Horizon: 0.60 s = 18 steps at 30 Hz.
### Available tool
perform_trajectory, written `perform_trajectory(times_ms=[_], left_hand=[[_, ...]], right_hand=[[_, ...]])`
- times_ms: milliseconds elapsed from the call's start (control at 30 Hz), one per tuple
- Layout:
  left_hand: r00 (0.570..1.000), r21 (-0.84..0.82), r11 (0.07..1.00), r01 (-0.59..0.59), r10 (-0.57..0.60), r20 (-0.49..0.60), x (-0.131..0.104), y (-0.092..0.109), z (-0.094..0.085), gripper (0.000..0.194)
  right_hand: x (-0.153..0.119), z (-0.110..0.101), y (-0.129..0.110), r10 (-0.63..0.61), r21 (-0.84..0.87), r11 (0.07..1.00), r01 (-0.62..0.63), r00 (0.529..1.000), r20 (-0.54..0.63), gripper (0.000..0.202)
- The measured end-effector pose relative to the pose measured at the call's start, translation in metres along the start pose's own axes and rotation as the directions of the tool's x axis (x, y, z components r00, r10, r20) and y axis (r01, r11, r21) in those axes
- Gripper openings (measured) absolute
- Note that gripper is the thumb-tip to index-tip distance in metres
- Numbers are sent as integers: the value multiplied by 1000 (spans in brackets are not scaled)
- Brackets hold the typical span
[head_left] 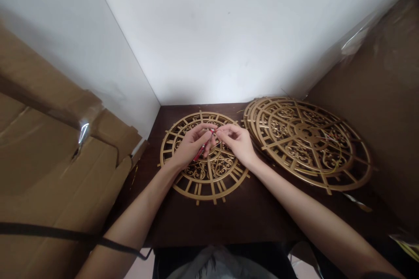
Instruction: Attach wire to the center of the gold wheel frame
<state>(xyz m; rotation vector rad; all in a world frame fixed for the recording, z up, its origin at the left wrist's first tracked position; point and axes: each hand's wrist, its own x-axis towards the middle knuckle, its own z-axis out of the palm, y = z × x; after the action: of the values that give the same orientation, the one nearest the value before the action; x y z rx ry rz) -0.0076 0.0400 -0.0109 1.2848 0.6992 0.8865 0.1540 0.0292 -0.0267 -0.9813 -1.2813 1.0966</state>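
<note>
A slim red tool (203, 148) with a metallic end lies in the grasp of my left hand (191, 144); its exact kind is not clear. Close beside it, my right hand (238, 143) has thumb and forefinger pinched at the tool's tip, on what looks like a thin wire, too fine to make out well. Both hands are over the middle of a round gold openwork clock face (200, 186) with scrollwork and bar numerals. It lies flat on the dark brown table (229, 224), its centre partly hidden by my hands.
Several similar gold clock faces (322, 174) are stacked at the right, with thin yellowish wire (338, 163) on top. Cardboard (65, 165) stands along the left, and a brown box (369, 83) at the right. A white wall (229, 39) rises behind. A black cable (65, 232) crosses the lower left.
</note>
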Motion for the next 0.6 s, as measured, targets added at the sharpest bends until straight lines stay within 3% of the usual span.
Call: perform_trajectory(times_ms=[333,600], left_hand=[[1000,12,1000,-4,4,-3,0,2,2,27],[1000,13,999,-31,31,4,0,0,1,30]], right_hand=[[0,0,2,27,50,998,-29,999,47,17],[0,0,0,35,9,999,-35,999,22,21]])
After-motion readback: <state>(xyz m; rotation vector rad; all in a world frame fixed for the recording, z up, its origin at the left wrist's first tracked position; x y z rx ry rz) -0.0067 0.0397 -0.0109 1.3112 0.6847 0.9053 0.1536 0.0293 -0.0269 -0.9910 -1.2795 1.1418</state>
